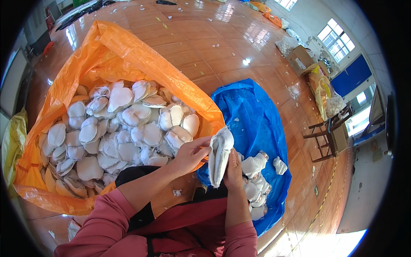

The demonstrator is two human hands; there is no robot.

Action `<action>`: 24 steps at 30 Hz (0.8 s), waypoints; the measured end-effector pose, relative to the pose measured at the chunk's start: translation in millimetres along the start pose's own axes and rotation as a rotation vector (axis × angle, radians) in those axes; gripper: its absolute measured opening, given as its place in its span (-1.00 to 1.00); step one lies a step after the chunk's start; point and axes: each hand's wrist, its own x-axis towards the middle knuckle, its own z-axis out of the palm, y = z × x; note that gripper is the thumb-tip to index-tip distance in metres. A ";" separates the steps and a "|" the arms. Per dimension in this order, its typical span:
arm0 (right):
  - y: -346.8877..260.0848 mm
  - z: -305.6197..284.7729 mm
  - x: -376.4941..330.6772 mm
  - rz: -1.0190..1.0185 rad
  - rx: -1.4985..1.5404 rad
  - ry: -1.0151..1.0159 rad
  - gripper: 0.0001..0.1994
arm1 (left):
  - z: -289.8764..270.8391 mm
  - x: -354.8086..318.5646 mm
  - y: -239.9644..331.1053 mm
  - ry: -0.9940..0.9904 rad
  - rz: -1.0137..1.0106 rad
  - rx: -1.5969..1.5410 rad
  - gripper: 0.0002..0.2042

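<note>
- Padded white piece (221, 157), roughly upright, held in right hand (233, 171).
- Left hand (192, 154): fingers curled, at piece's left edge; grip uncertain.
- Orange sack (162, 71), left: open, heaped with similar pieces (120, 98).
- Blue sheet (250, 111), right: bearing white bundles (253, 165).
- Wooden chair (330, 136), farther right, on tiled floor (184, 48).

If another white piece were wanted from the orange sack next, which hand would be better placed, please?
The left hand, probably: it is nearer the orange sack, while the right hand holds the white padded piece from the side toward the blue sheet.
</note>
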 end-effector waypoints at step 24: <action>6.2 -13.4 -6.4 -0.121 -0.070 0.146 -0.42 | -4.0 -0.8 9.9 0.094 0.057 0.446 -0.81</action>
